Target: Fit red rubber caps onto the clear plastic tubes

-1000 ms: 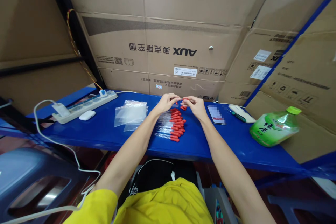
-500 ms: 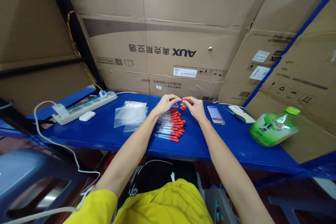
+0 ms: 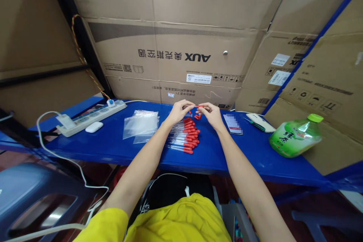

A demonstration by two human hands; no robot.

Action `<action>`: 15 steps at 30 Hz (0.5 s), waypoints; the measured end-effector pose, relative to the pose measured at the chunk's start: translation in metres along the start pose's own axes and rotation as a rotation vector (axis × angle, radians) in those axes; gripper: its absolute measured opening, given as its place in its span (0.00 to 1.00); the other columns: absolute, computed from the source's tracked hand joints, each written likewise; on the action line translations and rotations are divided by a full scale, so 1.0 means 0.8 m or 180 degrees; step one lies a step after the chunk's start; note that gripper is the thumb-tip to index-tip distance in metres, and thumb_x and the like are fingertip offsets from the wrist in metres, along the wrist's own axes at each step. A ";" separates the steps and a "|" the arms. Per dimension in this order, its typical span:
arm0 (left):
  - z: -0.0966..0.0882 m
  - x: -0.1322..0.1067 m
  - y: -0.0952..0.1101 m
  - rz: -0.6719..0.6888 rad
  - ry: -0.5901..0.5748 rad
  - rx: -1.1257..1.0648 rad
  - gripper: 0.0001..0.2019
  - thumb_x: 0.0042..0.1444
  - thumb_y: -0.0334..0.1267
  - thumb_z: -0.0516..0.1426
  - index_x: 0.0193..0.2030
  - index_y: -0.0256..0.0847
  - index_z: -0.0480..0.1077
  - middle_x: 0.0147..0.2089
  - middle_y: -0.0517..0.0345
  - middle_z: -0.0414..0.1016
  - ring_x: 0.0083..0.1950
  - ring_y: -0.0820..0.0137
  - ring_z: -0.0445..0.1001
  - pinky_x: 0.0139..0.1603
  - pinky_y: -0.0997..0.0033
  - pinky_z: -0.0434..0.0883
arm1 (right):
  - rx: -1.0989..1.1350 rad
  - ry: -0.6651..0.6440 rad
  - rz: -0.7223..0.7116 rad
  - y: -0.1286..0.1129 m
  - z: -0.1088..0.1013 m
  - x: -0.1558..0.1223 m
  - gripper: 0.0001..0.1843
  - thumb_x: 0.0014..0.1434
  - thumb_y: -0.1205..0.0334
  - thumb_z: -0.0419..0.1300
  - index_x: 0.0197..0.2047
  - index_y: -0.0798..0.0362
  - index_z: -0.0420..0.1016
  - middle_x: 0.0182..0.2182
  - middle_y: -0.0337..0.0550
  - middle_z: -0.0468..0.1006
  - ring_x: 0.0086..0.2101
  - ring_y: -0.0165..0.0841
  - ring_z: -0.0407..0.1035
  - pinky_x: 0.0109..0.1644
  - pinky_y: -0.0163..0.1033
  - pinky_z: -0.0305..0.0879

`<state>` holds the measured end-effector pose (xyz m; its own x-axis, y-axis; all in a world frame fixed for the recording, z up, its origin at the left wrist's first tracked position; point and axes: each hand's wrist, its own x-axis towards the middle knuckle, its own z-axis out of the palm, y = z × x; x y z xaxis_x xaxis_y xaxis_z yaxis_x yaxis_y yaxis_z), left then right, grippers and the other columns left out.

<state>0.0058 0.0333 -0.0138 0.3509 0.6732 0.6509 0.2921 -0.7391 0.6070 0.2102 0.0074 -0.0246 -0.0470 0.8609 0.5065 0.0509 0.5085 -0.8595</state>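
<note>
Above the back of the blue table (image 3: 215, 151), my left hand (image 3: 181, 109) and my right hand (image 3: 210, 112) meet at the fingertips. My right fingers pinch a red rubber bulb (image 3: 200, 106). Closed in a pinch at the bulb's left end, my left hand seems to hold a thin clear tube that is too small to make out well. Loose red bulbs (image 3: 197, 117) lie just below the fingertips. Nearer to me is a pile of glass droppers (image 3: 188, 140), clear tubes to the left and red bulbs to the right, partly behind my left wrist.
Clear plastic bags (image 3: 141, 123) lie left of the droppers. Farther left are a white earphone case (image 3: 94, 126) and a power strip (image 3: 93, 116) with a cable. To the right are a phone (image 3: 233, 124), a green-handled screwdriver (image 3: 256, 124) and a green tea bottle (image 3: 295, 138). Cardboard (image 3: 170, 38) walls the back.
The right fingers have shifted slightly around the red bulb, and it now sits closer in line with the left fingertips. The pile and the other items stay put.
</note>
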 end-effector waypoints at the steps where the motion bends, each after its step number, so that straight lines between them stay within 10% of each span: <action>1: 0.000 0.000 0.000 0.0018 -0.0039 -0.0013 0.18 0.67 0.50 0.57 0.47 0.38 0.82 0.41 0.51 0.79 0.35 0.69 0.71 0.41 0.69 0.66 | 0.0012 0.0002 0.0020 0.001 0.000 0.000 0.26 0.51 0.39 0.71 0.41 0.52 0.79 0.35 0.46 0.86 0.35 0.41 0.83 0.42 0.45 0.80; 15: -0.002 0.001 -0.004 -0.0021 -0.0257 -0.0225 0.20 0.67 0.50 0.56 0.45 0.36 0.82 0.40 0.50 0.81 0.40 0.65 0.76 0.45 0.67 0.69 | -0.0055 0.0010 -0.0005 0.001 0.008 -0.006 0.24 0.53 0.39 0.70 0.40 0.52 0.81 0.33 0.46 0.86 0.39 0.46 0.83 0.45 0.49 0.81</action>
<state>0.0036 0.0360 -0.0147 0.4207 0.6718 0.6097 0.2322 -0.7294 0.6435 0.2042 0.0037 -0.0280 -0.0438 0.8601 0.5083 0.0682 0.5101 -0.8574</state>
